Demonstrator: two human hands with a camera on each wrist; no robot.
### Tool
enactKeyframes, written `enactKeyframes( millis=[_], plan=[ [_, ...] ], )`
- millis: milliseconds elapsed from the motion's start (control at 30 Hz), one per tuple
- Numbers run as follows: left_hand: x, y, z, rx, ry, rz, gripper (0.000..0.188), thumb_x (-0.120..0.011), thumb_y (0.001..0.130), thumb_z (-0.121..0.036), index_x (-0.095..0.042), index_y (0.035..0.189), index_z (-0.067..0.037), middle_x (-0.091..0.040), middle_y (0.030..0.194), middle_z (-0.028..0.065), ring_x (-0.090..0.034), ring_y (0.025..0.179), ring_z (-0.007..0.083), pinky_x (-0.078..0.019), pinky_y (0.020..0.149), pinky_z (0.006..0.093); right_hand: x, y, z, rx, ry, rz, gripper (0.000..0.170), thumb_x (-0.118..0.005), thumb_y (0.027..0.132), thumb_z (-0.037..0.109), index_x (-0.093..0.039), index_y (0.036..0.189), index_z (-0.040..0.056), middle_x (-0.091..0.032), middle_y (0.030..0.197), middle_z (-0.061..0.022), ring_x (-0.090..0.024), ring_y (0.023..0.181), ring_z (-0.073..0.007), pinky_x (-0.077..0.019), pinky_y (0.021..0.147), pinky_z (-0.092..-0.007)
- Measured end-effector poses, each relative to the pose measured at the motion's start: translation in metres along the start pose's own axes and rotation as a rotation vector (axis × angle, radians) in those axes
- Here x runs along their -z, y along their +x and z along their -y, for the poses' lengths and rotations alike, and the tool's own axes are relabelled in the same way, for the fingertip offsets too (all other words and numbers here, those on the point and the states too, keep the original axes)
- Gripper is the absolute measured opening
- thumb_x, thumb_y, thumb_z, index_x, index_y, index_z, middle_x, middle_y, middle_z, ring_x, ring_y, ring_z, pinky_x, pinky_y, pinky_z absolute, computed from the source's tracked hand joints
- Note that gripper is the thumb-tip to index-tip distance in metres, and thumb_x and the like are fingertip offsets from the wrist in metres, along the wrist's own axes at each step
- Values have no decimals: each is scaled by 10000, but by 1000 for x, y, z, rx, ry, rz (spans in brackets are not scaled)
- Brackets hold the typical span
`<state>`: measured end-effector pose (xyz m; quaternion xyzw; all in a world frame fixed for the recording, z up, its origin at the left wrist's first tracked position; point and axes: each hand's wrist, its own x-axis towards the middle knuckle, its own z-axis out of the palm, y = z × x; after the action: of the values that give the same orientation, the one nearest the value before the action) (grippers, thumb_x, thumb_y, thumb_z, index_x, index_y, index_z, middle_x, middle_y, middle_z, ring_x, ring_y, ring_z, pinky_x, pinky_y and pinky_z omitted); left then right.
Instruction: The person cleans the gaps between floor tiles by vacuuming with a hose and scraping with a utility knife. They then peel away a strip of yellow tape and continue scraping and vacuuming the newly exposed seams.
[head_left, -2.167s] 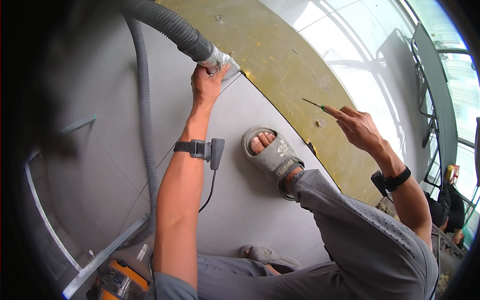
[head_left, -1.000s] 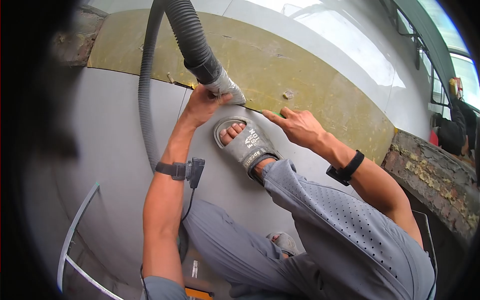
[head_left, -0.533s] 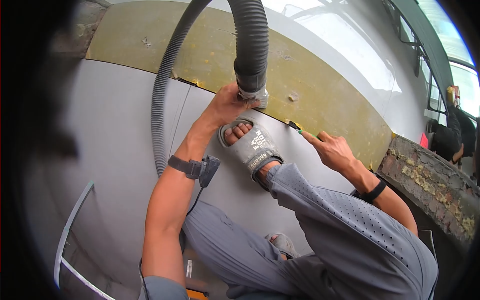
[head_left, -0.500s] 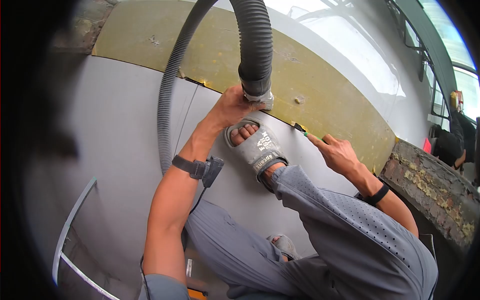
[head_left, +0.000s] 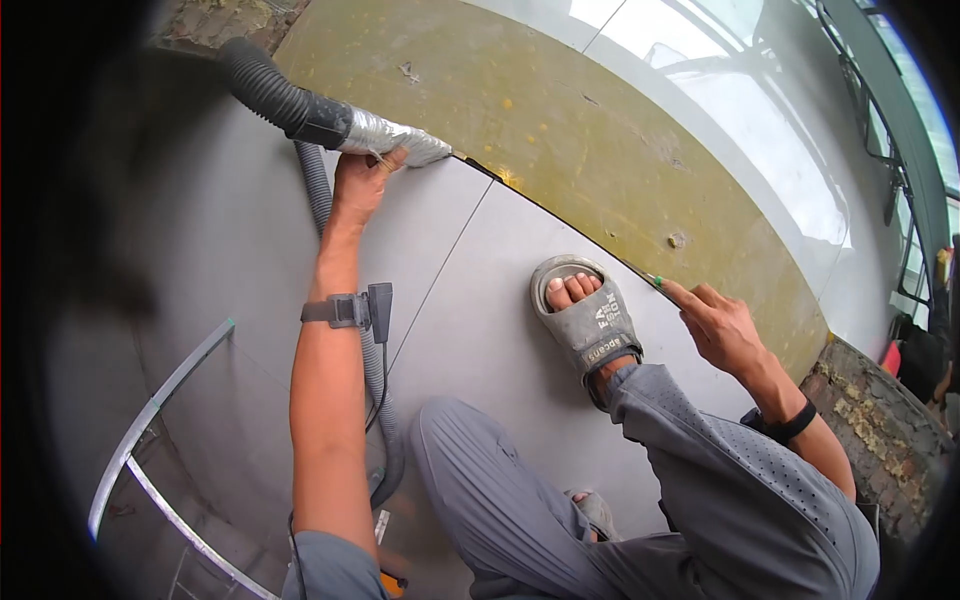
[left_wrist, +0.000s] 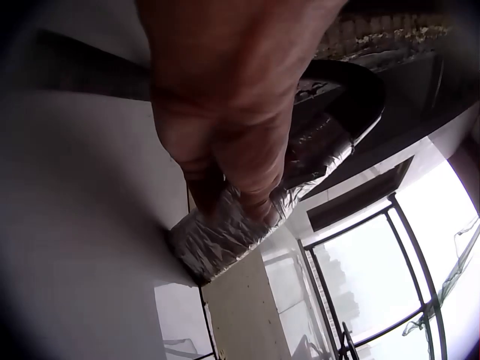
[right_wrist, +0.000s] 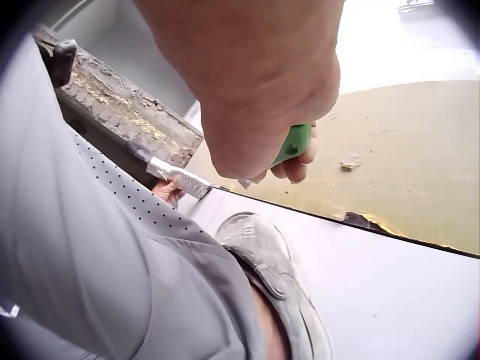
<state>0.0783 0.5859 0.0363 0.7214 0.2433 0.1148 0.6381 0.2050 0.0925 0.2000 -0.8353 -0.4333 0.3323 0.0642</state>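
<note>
The left hand (head_left: 362, 188) grips the silver-taped nozzle (head_left: 385, 137) of a grey ribbed hose (head_left: 268, 88), its tip at the dark seam (head_left: 565, 221) between the yellowish strip (head_left: 520, 120) and the pale tiles. In the left wrist view the fingers wrap round the crinkled silver tape (left_wrist: 225, 236). Farther right along the seam, the right hand (head_left: 722, 328) holds a slim tool with a green handle (head_left: 658, 282), forefinger stretched along it and tip at the seam. The right wrist view shows the green handle (right_wrist: 294, 144) within the curled fingers; the blade is mostly hidden.
A sandalled foot (head_left: 580, 305) stands on the tile between the hands. Rough broken masonry (head_left: 870, 430) lies at the right. A metal frame (head_left: 150, 410) stands at the lower left, with the hose running down beside the left forearm. Dark-framed furniture (head_left: 885, 130) is at the upper right.
The left hand and nozzle have moved left along the seam, away from the foot, and the nozzle has tilted flatter. The right hand remains at the seam; the view has shifted.
</note>
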Motion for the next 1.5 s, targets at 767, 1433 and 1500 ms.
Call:
enactKeyframes(
  millis=[767,1433,1500],
  plan=[
    [35,-40,14,123,-93,-270,286,-771,941,-151,-651,1153,1,-660,1100,57,-613,1044,168,-487,951,311,-39,247,84,183,-30,132,802,-525,875,-31,-288,1606,199,-564,1039,-196,-635,688,-386,-544,616,-466],
    [4,-40,-16,84,227,-128,276,-764,933,-117,-620,1147,-18,-643,1078,61,-605,1022,182,-487,932,323,0,191,83,118,-31,186,828,-645,799,41,-391,1572,188,-550,930,-142,-612,633,-322,-533,554,-427],
    [5,-42,-18,113,213,-119,287,-763,934,-114,-613,1159,-19,-642,1081,69,-605,1022,190,-486,940,327,-2,195,88,132,-25,203,823,-642,802,35,-393,1571,191,-552,932,-145,-612,634,-325,-534,557,-430]
  ],
)
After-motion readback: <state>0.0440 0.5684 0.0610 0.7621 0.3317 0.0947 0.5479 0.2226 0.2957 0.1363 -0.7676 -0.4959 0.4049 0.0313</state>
